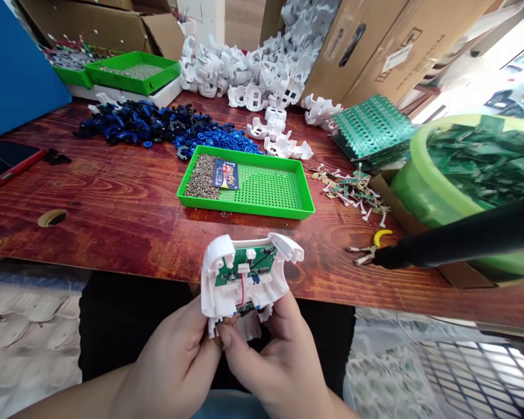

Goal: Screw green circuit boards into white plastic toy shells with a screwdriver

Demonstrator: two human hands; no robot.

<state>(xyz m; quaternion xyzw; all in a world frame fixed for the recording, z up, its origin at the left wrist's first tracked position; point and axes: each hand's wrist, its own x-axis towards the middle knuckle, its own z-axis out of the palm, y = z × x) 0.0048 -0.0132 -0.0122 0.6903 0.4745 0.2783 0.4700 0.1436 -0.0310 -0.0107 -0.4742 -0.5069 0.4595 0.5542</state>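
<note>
Head-camera view: a white plastic housing [248,279] with a green circuit board [244,265] seated inside is held upright just in front of the wooden table's [113,203] near edge. It is gripped from below by both hands, the left hand [174,361] and right hand [279,355] closed around its lower end. Behind it, a green tray [262,186] of screws is seen, with a card lying in it. Yellow-handled pliers [369,247] and a black tool [463,235] lie to the right. Blue parts [148,125] and white housings [244,75] are piled farther back.

Both hands, left hand [174,364], right hand [279,355], gripping white housing [244,279], green board apparently inside
</note>
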